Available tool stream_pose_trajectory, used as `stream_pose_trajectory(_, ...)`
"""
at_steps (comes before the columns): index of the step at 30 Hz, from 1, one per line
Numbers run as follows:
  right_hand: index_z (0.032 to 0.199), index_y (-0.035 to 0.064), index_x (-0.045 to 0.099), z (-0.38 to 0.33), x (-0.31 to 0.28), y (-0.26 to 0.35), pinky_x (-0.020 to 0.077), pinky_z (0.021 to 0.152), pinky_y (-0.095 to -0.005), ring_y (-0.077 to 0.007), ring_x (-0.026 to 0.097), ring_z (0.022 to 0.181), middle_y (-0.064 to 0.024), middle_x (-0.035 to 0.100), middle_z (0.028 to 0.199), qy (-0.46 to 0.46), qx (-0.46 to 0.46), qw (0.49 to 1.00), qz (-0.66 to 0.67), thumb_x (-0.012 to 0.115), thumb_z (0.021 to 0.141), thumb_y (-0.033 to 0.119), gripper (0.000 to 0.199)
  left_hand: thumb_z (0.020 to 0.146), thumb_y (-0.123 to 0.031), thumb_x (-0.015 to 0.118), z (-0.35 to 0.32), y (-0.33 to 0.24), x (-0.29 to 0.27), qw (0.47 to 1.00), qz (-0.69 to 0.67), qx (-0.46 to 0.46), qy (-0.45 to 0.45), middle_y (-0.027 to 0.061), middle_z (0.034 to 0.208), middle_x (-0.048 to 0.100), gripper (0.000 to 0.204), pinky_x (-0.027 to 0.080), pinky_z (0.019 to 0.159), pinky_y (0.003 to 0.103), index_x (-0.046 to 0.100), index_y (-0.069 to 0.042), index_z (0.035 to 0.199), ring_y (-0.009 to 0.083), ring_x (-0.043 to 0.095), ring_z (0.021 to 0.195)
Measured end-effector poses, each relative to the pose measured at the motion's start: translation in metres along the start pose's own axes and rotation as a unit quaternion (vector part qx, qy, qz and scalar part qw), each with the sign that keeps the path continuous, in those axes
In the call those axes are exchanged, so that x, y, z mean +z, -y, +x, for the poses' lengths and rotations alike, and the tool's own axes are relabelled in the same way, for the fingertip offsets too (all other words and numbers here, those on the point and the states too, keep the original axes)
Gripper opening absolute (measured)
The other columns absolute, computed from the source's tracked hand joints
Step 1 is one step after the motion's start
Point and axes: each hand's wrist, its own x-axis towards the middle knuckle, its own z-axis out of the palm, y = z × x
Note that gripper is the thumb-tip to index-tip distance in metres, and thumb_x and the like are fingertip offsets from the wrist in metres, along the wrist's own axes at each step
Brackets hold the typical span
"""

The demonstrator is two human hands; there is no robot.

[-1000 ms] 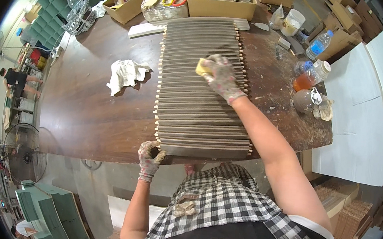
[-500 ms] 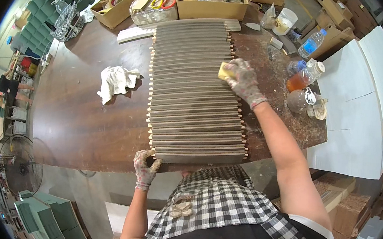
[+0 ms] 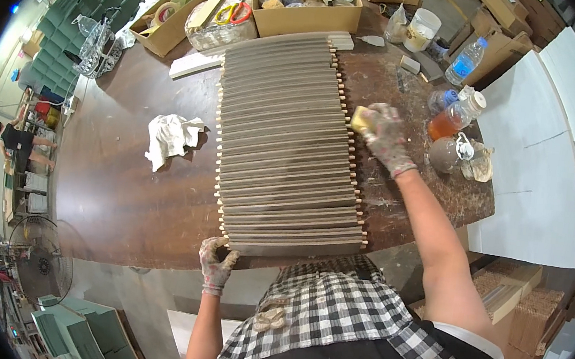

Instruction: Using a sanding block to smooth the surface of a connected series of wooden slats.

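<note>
A long row of grey-brown wooden slats (image 3: 283, 151) lies side by side on the brown table, with pale round pegs sticking out at both ends. My right hand (image 3: 384, 135), in a spotted, stained glove, is closed on a yellow sponge (image 3: 360, 120). Hand and sponge are just off the right ends of the slats, around the middle of the row. At the near left corner, my gloved left hand (image 3: 217, 266) curls its thumb and fingers about the end of the nearest slat (image 3: 294, 248). Its fingertips are partly hidden.
A crumpled white cloth (image 3: 171, 141) lies left of the slats. Bottles (image 3: 456, 117) and a white tub (image 3: 422, 30) stand along the right side. Cardboard boxes (image 3: 307, 22) and scissors (image 3: 235, 14) sit at the far edge. Another person (image 3: 19, 141) works far left.
My right hand has moved the sponge rightward off the slats, past their peg ends. My left hand keeps its place at the near corner. The whole view has shifted slightly.
</note>
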Motion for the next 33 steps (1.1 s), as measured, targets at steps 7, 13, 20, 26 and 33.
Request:
stream_pose_trajectory(7,0.11,0.0112,0.065,0.059,0.022,-0.009,0.0444,0.095,-0.0438,-0.0311,0.053,0.111,-0.0099,0.059,0.114,-0.102,-0.099,0.988,0.06,0.075,0.072,0.006,0.039,0.068,-0.021,0.084,0.0,0.003,0.001,1.0,-0.02,-0.023,-0.005,0.0121,0.097,0.066,0.039,0.05,0.083,0.041,0.066,-0.005,0.098,0.0314,0.061,0.094)
stream_pose_trajectory(13,0.106,0.0155,0.069,0.114,0.074,0.036,0.0444,0.097,-0.0448,-0.0309,0.051,0.112,-0.0082,0.057,0.117,-0.015,-0.137,0.99,0.033,0.076,0.073,0.013,0.034,0.067,-0.028,0.085,0.0,-0.002,0.0,0.999,-0.036,-0.036,-0.005,0.0124,0.097,0.066,0.041,0.05,0.083,0.041,0.066,-0.006,0.096,0.0315,0.061,0.094)
stream_pose_trajectory(20,0.102,0.0149,0.071,0.111,0.024,0.003,0.0461,0.094,-0.0448,-0.0284,0.054,0.106,-0.0081,0.06,0.11,0.014,-0.057,0.998,-0.033,0.074,0.076,0.013,0.026,0.067,-0.026,0.085,0.003,-0.01,0.0,1.0,0.015,0.02,-0.011,0.0119,0.096,0.066,0.04,0.05,0.082,0.041,0.066,-0.006,0.096,0.0312,0.061,0.093)
stream_pose_trajectory(26,0.104,0.0178,0.069,0.12,0.071,0.05,0.0466,0.094,-0.0414,-0.0279,0.054,0.11,-0.0052,0.059,0.113,0.013,-0.193,0.981,0.005,0.077,0.073,0.014,0.032,0.066,-0.023,0.085,0.006,-0.017,-0.001,0.999,0.02,0.023,-0.012,0.0111,0.095,0.066,0.039,0.05,0.081,0.042,0.066,-0.007,0.096,0.0311,0.061,0.092)
stream_pose_trajectory(33,0.096,0.0175,0.069,0.108,0.008,-0.038,0.0479,0.09,-0.0422,-0.0294,0.054,0.106,-0.0088,0.058,0.112,0.022,-0.069,0.992,-0.107,0.076,0.069,0.01,0.029,0.067,-0.025,0.085,0.007,-0.017,-0.002,0.998,0.038,0.054,-0.011,0.0099,0.096,0.067,0.04,0.049,0.081,0.042,0.066,-0.008,0.098,0.0309,0.061,0.091)
